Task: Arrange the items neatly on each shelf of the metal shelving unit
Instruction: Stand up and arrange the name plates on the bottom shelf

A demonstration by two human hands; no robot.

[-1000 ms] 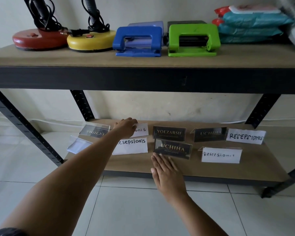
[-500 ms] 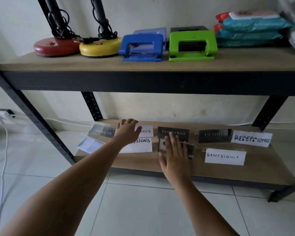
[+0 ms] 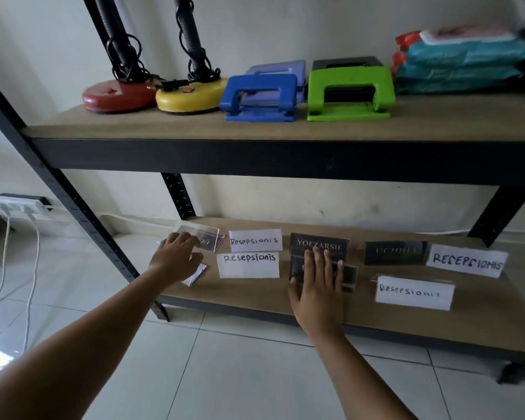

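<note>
The dark rectangular acrylic name plate (image 3: 350, 275) under your right hand (image 3: 317, 277) sits at the front middle of the lower wooden shelf (image 3: 255, 298), just before the dark "YOEZARSIE" plate (image 3: 319, 244). Push too hard and it may tip backward into that one, since these stands look light and likely to slide. Your right grip lies flat, fingers straight over the plate, forearm reaching in low. Your left hand (image 3: 176, 260) rests fingers loosely bent on the clear acrylic stand (image 3: 208, 239) at the shelf's left end; a nudge could send it off the edge.
</note>
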